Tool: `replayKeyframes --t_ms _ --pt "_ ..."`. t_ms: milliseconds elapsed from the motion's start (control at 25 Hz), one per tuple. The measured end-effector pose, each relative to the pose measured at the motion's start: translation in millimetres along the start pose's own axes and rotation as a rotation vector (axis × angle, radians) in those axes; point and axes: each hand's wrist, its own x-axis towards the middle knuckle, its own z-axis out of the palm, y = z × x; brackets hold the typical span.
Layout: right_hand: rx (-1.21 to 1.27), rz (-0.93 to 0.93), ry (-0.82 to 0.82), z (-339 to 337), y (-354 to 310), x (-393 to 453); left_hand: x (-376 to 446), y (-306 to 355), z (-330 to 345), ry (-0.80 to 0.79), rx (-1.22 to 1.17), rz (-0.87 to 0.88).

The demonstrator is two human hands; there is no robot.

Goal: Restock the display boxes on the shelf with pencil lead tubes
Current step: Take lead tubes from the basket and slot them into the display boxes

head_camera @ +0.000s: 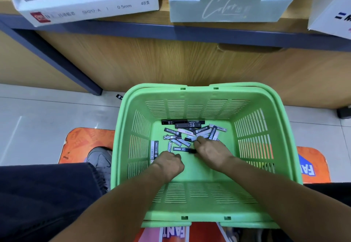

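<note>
A green plastic basket [266, 146] stands on the floor below the shelf. Several black and white pencil lead tubes [182, 127] lie scattered on its bottom. Both my hands reach into it. My left hand [170, 163] is curled, with a small aligned bundle of tubes [154, 150] at its left edge. My right hand [210, 150] lies over the pile and pinches a black tube [191, 151] at the thumb. On the shelf above stand a white display box [85, 8] marked 0.5mm and a pale green display box [228, 8], both holding tubes.
The shelf's dark front edge [190, 32] runs across the top, with another white box [330, 13] at the right. One stray tube [119, 96] lies on the tiled floor left of the basket. My grey shoe [100, 158] rests on an orange mat [85, 139].
</note>
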Motion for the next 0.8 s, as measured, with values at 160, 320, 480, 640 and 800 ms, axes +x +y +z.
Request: replayKeyframes --t_ms 160,320,480,640,800 --pt "0.186 0.197 0.034 -4 4 3 -2 -1 -11 0.057 -0.303 -0.208" --pt "0.411 0.381 0.175 -9 3 7 -2 -8 -17 0.173 -0.620 -0.658" --pt "0.321 0.575 0.224 -10 7 5 13 1 -11 0.125 -0.666 -0.821" --pt "0.464 0.647 -0.024 -13 22 4 22 4 -12 0.161 -0.887 -0.958" --pt "0.524 0.565 0.106 -5 9 8 21 3 -9 0.237 -0.941 -0.976"
